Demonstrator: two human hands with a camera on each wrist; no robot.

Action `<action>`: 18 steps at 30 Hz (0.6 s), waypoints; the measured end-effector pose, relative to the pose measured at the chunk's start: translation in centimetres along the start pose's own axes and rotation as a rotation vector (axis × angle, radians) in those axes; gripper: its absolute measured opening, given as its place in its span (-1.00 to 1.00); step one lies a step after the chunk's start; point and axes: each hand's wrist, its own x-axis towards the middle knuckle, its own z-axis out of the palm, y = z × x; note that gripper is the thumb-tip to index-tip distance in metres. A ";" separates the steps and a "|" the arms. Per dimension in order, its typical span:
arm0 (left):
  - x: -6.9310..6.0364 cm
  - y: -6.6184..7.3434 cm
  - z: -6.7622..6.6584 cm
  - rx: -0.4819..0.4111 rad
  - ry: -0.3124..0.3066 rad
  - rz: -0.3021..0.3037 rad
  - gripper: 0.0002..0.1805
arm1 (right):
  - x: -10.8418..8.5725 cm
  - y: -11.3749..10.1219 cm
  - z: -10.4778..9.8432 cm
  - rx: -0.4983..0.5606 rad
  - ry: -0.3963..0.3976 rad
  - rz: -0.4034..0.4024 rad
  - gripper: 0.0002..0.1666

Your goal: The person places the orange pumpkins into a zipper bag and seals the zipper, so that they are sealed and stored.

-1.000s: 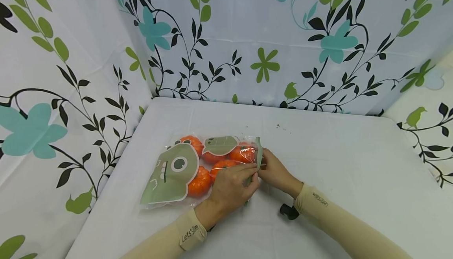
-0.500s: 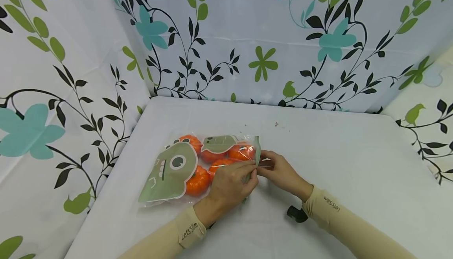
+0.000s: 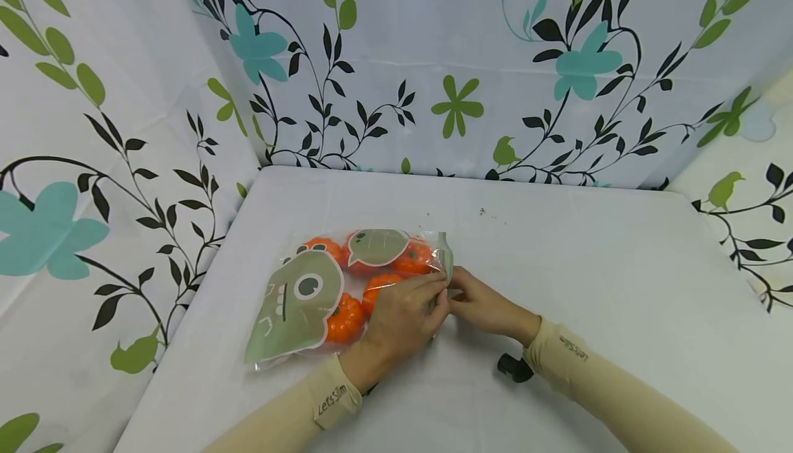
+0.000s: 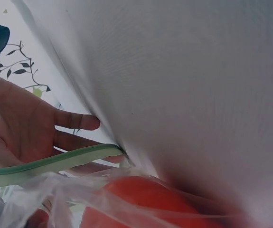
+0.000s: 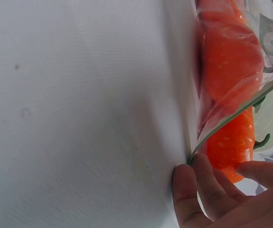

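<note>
A clear zip bag (image 3: 291, 315) with a green dinosaur print lies on the white table, holding several orange toy pumpkins (image 3: 344, 320). My left hand (image 3: 396, 315) lies over the bag's right part, thumb and fingers pinching its green zip edge (image 3: 447, 260). At that same edge, my right hand (image 3: 489, 307) touches the bag from the right. In the left wrist view the right hand (image 4: 32, 121) shows fairly straight fingers behind the strip. The right wrist view has its fingertips (image 5: 183, 175) at the bag's corner, near a pumpkin (image 5: 231, 142).
The table (image 3: 595, 267) reaches back to a leaf-printed curtain (image 3: 396, 81), with more curtain at both sides. A few dark specks (image 3: 482, 213) mark the tabletop behind the bag. A black wrist camera (image 3: 514, 368) hangs under the right forearm.
My right hand drew back a little to the right, fingers spread, then came in again at the edge. The bag's right end shifted slightly left; my left hand kept its pinch.
</note>
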 end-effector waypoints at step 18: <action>0.3 -0.3 0.3 0.005 -0.044 -0.027 -0.77 | 0.9 -0.3 0.2 -0.001 0.003 0.088 -0.34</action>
